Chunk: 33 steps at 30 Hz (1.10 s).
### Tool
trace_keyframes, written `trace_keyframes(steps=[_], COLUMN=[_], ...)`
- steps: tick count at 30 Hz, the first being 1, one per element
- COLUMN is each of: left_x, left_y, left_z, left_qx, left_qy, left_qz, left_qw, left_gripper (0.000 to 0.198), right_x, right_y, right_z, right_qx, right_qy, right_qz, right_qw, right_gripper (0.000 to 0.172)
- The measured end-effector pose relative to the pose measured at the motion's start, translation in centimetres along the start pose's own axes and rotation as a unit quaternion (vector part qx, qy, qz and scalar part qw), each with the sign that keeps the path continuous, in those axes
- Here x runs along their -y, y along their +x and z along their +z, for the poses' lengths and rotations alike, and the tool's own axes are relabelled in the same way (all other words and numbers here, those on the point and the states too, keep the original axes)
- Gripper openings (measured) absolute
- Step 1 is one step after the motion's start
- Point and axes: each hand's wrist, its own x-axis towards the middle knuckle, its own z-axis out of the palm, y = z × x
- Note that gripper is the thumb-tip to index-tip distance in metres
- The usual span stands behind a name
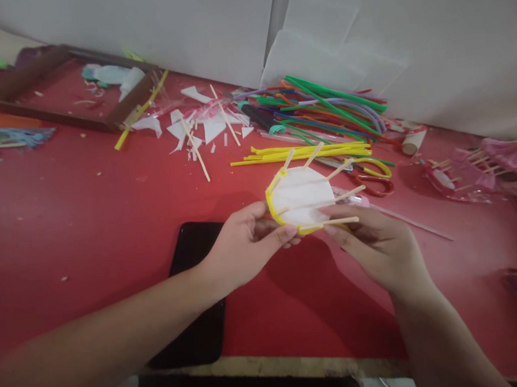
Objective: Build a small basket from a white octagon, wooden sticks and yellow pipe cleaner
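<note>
Both my hands hold a small craft piece (pixel 304 197) above the red table (pixel 90 208): a white paper disc edged with a yellow strip, with several thin wooden sticks poking out to the right. My left hand (pixel 248 246) pinches its lower left edge, fingers closed on the yellow rim. My right hand (pixel 374 248) grips its lower right side, fingertips on the sticks.
A black phone (pixel 199 300) lies under my left forearm. Behind the piece lie yellow strips (pixel 308 152), a heap of coloured straws (pixel 323 106), red-and-yellow scissors (pixel 373 179), white paper scraps (pixel 198 124) and a wooden frame (pixel 68 88). Pink craft pieces (pixel 478 167) sit at the right.
</note>
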Motion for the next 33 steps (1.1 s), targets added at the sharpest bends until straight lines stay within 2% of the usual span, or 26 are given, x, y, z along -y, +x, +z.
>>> trace_keyframes(steps=[2, 5, 9, 13, 24, 33], left_x=[0.1, 0.2, 0.2, 0.0, -0.1, 0.0], left_y=[0.1, 0.2, 0.2, 0.0, -0.2, -0.2], left_z=[-0.1, -0.1, 0.0, 0.2, 0.3, 0.2], left_qx=[0.004, 0.003, -0.006, 0.028, 0.033, 0.044], left_qy=[-0.003, -0.016, -0.049, -0.073, -0.071, -0.083], left_qz=[0.001, 0.003, 0.008, -0.004, 0.028, 0.019], left_qw=[1.000, 1.000, 0.999, 0.997, 0.997, 0.995], left_gripper=[0.036, 0.031, 0.030, 0.033, 0.023, 0.025], right_x=[0.0, 0.2, 0.8, 1.1, 0.5, 0.5], right_y=[0.0, -0.1, -0.4, -0.7, -1.2, -0.9], right_z=[-0.1, 0.2, 1.3, 2.1, 2.0, 1.9], right_qx=[0.008, -0.028, -0.063, -0.084, -0.079, -0.083], right_qy=[-0.010, -0.014, -0.010, 0.009, -0.032, -0.014], right_qz=[-0.008, -0.006, -0.005, -0.019, -0.085, -0.066], right_qw=[1.000, 0.999, 0.998, 0.996, 0.993, 0.994], right_gripper=[0.015, 0.009, 0.012, 0.013, 0.018, 0.019])
